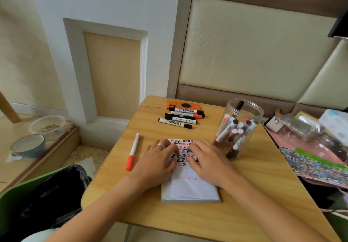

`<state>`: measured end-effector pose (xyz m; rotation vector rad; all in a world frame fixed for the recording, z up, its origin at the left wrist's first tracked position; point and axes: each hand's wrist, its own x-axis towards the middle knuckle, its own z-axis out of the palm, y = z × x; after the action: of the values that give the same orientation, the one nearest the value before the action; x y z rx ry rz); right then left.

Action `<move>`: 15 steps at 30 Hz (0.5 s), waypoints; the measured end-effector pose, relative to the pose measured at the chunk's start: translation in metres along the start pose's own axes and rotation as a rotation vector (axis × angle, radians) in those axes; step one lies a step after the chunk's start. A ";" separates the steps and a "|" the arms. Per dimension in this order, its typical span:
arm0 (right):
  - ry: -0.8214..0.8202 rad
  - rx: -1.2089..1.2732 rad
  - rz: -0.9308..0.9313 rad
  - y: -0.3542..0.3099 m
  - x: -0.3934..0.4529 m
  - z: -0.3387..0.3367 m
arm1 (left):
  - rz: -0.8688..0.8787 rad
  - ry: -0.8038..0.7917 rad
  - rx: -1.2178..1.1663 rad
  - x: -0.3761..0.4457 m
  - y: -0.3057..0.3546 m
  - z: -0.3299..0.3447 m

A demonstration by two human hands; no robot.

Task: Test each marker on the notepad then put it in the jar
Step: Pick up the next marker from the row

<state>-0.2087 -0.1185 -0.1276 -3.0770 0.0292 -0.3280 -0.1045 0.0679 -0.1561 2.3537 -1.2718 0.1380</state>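
Both hands, left (pixel 160 159) and right (pixel 205 159), flat, holding nothing, on notepad (pixel 188 189); jar (pixel 239 128) right.

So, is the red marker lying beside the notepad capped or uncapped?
Capped. The red marker lies flat on the table, left of the notepad, with its red cap seated on the near end; no hand touches it.

Both hands — left (pixel 160 159), right (pixel 205 160) — rest flat on the notepad (pixel 190 189); jar (pixel 243 128) beside.
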 end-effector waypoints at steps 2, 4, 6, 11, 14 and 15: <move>-0.010 0.007 -0.007 0.001 0.007 -0.001 | -0.017 0.025 -0.015 0.004 -0.001 0.002; -0.011 0.004 -0.014 0.003 0.019 -0.005 | -0.042 0.031 -0.018 0.008 -0.001 0.004; -0.013 0.004 0.008 0.005 0.034 -0.009 | -0.067 0.024 -0.036 0.010 -0.002 0.005; 0.037 0.037 0.113 0.014 0.075 -0.008 | -0.061 -0.011 -0.055 0.012 -0.002 0.005; 0.098 0.043 0.169 0.020 0.095 0.000 | -0.039 -0.034 -0.084 0.013 -0.002 0.005; 0.123 0.045 0.182 0.021 0.100 0.003 | -0.040 -0.040 -0.099 0.012 -0.002 0.004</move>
<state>-0.1104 -0.1416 -0.1102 -2.9761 0.2993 -0.4989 -0.0962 0.0576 -0.1569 2.3065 -1.2209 0.0150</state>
